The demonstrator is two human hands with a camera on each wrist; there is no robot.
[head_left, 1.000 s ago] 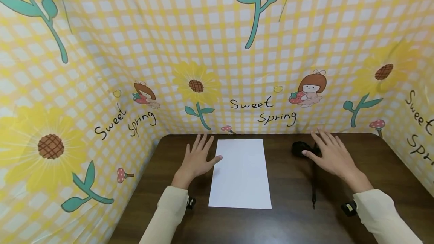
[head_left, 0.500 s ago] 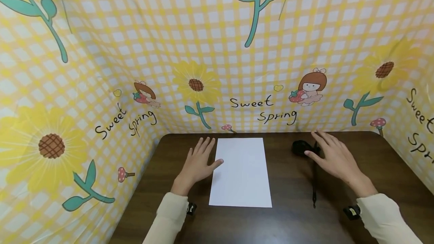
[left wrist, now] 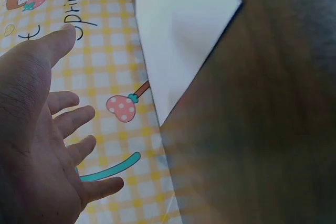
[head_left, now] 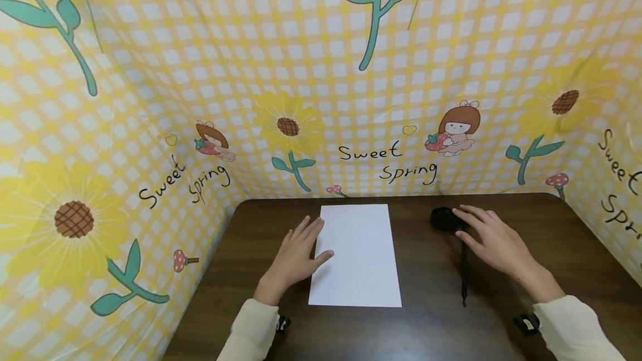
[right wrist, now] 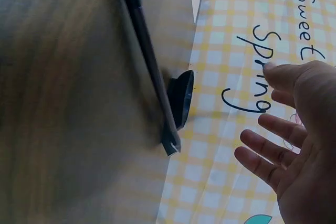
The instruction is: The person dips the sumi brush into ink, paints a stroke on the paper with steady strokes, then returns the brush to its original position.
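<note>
A blank white sheet of paper [head_left: 355,261] lies flat on the dark wooden table. My left hand [head_left: 296,258] hovers at its left edge, thumb over the paper; in the left wrist view that hand [left wrist: 42,135] has spread, loosely bent fingers and holds nothing. To the right lie a small round black dish-like object [head_left: 445,219] and a thin black stick [head_left: 464,277] with a narrow tip. My right hand [head_left: 496,244] hangs over the stick's far end, partly hiding it. Seen from the right wrist, the right hand [right wrist: 299,140] is apart from both the stick [right wrist: 149,61] and the dish-like object [right wrist: 182,98].
A yellow-and-white checked cloth [head_left: 371,127] printed with flowers and lettering rises along the table's back and sides. The brown tabletop [head_left: 351,333] reaches toward me. Black wrist devices [head_left: 526,324] sit by the pale sleeves [head_left: 572,319].
Both hands have drawn back a little toward me. The right fingers have bent slightly and lie nearer the round black object. The paper and the stick stay in place.
</note>
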